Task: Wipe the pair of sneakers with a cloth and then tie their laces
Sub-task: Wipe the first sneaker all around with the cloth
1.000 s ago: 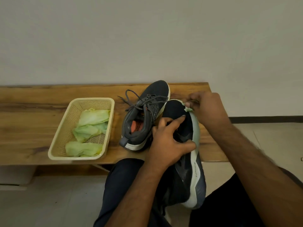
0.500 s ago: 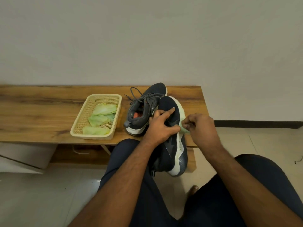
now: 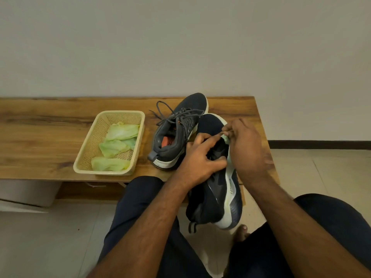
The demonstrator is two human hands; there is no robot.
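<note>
A dark sneaker (image 3: 215, 195) with a pale sole lies on its side, its toe on the wooden bench (image 3: 50, 137) and its heel over my lap. My left hand (image 3: 202, 159) grips its upper near the opening. My right hand (image 3: 247, 149) pinches a small light green cloth (image 3: 226, 139) against the sole's edge near the toe. The second sneaker (image 3: 176, 135), grey with loose untied laces and an orange insole, stands upright on the bench just left of the held one.
A beige plastic basket (image 3: 88, 157) holding several green cloths sits on the bench left of the shoes. A plain wall rises behind the bench. My knees in dark trousers fill the foreground over a tiled floor.
My right hand slid along the sole with the cloth, from the toe down toward the middle and back up near the toe. The left hand kept its hold on the sneaker.
</note>
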